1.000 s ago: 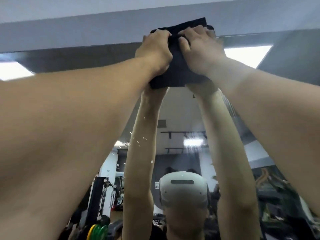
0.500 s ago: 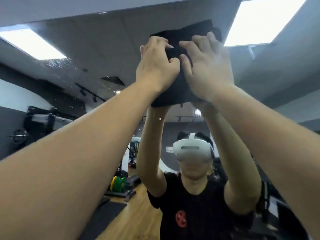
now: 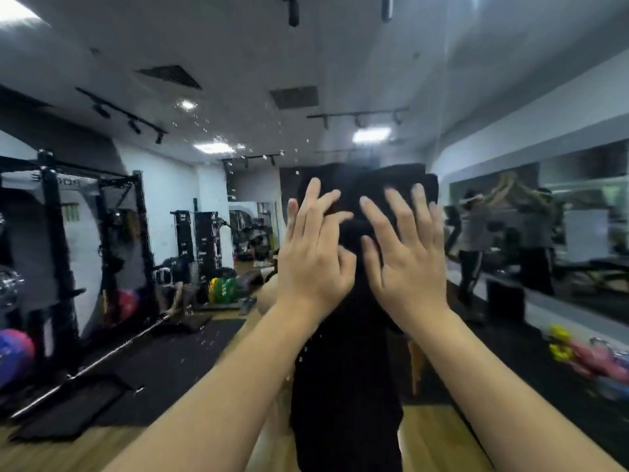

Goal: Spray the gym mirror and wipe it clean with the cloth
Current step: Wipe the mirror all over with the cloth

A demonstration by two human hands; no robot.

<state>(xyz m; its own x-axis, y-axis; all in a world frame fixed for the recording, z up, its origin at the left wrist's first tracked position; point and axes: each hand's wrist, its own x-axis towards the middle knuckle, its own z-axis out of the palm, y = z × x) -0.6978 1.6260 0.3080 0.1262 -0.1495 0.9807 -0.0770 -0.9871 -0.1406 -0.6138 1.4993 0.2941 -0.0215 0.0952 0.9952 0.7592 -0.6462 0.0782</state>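
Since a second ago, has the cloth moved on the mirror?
Yes. The cloth has come down the mirror: it was at the top edge, now it sits well below it, under both hands.

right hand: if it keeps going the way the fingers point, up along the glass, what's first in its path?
Probably only more black cloth under the right hand, then its top edge. Beyond that, bare mirror; the droplets sit up-left, off that line. Depth is hard to judge.

both hands (image 3: 315,257) (image 3: 405,257) raised side by side, fingers (image 3: 311,199) spread
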